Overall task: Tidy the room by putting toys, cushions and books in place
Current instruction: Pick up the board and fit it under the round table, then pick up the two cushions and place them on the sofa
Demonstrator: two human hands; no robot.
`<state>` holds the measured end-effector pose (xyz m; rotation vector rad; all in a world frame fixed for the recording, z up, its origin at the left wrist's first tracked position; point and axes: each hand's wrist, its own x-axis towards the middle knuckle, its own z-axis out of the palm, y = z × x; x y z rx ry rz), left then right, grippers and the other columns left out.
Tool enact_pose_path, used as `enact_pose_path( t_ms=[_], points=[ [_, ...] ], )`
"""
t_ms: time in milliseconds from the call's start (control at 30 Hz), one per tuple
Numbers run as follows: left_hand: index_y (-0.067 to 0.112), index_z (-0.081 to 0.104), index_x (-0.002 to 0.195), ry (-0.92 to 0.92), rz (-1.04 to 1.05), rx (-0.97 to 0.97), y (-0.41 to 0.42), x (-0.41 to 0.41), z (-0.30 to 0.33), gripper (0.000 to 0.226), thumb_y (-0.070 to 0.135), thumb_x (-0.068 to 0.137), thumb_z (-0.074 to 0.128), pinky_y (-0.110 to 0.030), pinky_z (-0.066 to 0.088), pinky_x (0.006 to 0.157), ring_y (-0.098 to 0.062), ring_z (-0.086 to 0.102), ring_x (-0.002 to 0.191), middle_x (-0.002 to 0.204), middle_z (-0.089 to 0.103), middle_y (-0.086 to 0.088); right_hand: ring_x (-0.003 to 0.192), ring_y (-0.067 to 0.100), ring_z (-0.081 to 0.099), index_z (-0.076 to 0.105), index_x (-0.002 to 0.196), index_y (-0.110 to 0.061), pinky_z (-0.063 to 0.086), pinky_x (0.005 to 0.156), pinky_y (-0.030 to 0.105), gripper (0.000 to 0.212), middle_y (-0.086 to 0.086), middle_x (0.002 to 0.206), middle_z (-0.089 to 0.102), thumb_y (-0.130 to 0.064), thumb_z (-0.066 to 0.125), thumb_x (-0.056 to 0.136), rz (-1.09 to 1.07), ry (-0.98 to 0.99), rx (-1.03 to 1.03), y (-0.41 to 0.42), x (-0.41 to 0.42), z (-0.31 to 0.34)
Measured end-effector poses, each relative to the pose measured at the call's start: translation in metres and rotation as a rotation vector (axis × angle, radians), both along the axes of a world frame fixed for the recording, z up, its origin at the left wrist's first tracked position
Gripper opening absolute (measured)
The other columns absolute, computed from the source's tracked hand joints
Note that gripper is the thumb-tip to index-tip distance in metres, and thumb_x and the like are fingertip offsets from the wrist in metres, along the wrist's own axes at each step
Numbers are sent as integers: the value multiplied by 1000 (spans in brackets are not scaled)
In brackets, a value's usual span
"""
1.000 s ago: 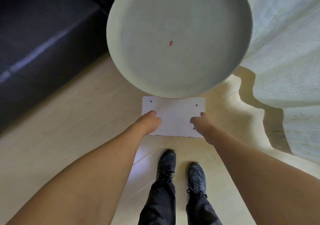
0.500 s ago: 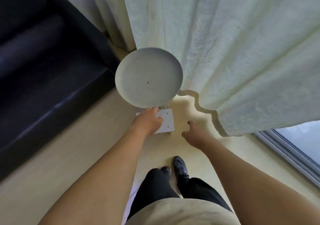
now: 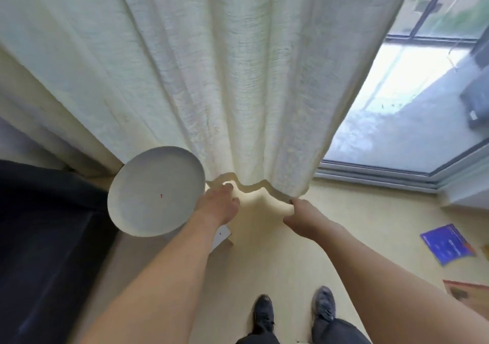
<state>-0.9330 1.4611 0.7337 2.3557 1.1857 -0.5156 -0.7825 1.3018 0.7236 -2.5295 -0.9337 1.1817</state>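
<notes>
My left hand (image 3: 221, 206) hangs beside the round table (image 3: 156, 191), fingers loosely curled, gripping nothing I can see. My right hand (image 3: 297, 218) reaches at the curtain (image 3: 238, 79) hem; its fingers are hidden. A blue book (image 3: 446, 247) lies on bare floor (image 3: 330, 240) far right, well apart.

Round white table (image 3: 156, 191) seen beside dark sofa (image 3: 39, 238). Left hand (image 3: 218, 206) held at its rim, right hand (image 3: 299, 216) near curtain (image 3: 238, 79) hem. Blue book (image 3: 447, 247) lain on floor (image 3: 344, 238); 2 black shoes (image 3: 264, 314) seen below.
</notes>
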Motion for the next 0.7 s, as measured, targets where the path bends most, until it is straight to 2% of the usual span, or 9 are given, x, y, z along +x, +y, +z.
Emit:
enact_pose_path(
  t_ms=[133, 300, 433, 500, 700],
  points=[
    [19, 39, 146, -40, -191, 26, -37, 60, 16, 49, 34, 99, 36, -45, 40, 105, -29, 43, 132, 147, 43, -6, 119, 28, 53, 35, 145, -14, 48, 97, 43, 63, 9, 146, 39, -23, 44, 84, -185, 6, 10, -61, 25, 13],
    [18, 45, 139, 6, -400, 42, -111, 120, 21, 44, 31, 98, 37, -37, 40, 95, -28, 49, 127, 143, 49, -5, 120, 28, 52, 31, 147, -14, 45, 100, 43, 68, 8, 150, 35, -24, 42, 82, -382, 30, 6, -149, 59, 18],
    [17, 45, 141, 14, -567, 62, -180, 168, 13, 46, 31, 98, 40, -38, 40, 106, -28, 48, 131, 145, 49, -9, 131, 28, 45, 31, 149, -13, 41, 105, 38, 66, 9, 152, 34, -24, 45, 85, -505, 23, 5, -227, 82, 19],
    [17, 44, 143, -1, -631, 57, -222, 195, 12, 47, 31, 98, 39, -38, 40, 106, -27, 47, 131, 146, 48, -9, 134, 28, 41, 31, 148, -12, 39, 107, 38, 63, 10, 153, 33, -22, 44, 87, -557, 15, -16, -274, 95, 20],
    [20, 42, 145, -36, -803, 84, -356, 270, 11, 49, 32, 97, 39, -39, 42, 105, -24, 47, 131, 146, 47, -4, 131, 31, 44, 36, 146, -14, 41, 105, 39, 61, 13, 146, 42, -21, 43, 86, -744, -10, -37, -419, 136, 17]
  ],
)
